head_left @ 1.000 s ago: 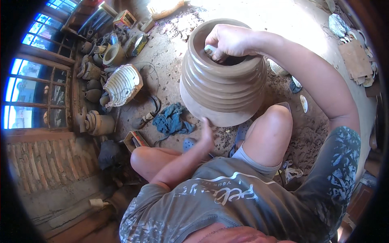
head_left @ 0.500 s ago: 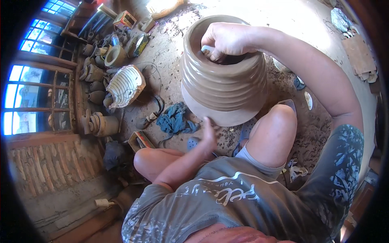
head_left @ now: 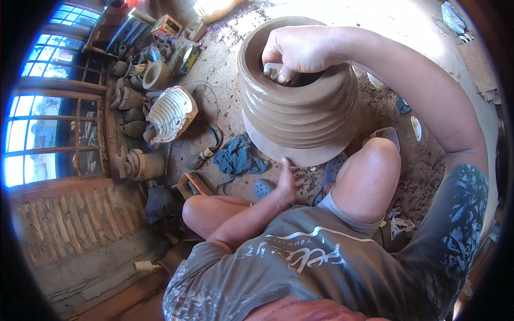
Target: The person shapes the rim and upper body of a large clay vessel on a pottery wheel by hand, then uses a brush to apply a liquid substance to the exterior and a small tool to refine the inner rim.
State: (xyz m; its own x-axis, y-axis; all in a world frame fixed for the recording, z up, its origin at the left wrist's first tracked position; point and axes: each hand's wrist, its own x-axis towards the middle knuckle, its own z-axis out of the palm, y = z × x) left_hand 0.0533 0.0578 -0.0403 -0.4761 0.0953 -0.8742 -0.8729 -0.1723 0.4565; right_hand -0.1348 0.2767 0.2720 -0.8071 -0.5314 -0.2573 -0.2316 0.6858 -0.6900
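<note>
Pot point(head_left: 300, 101), a tall ribbed vessel of wet brown clay, stands on the dirt floor point(head_left: 225, 64) at about 12 o'clock from the person's knees, and it looks heavy, soft and slippery, so I judge it best steadied low at the flared base rather than by the thin rim. At 9 o'clock lie a blue rag point(head_left: 238, 158) and, further left, finished jars point(head_left: 144, 163); the left hand point(head_left: 287, 182) touches the base at 6 o'clock, fingers loosely extended, holding nothing. Right hand point(head_left: 300, 51) curls over the rim at 12 o'clock, fingers closed on a small pale tool point(head_left: 272, 69).
</note>
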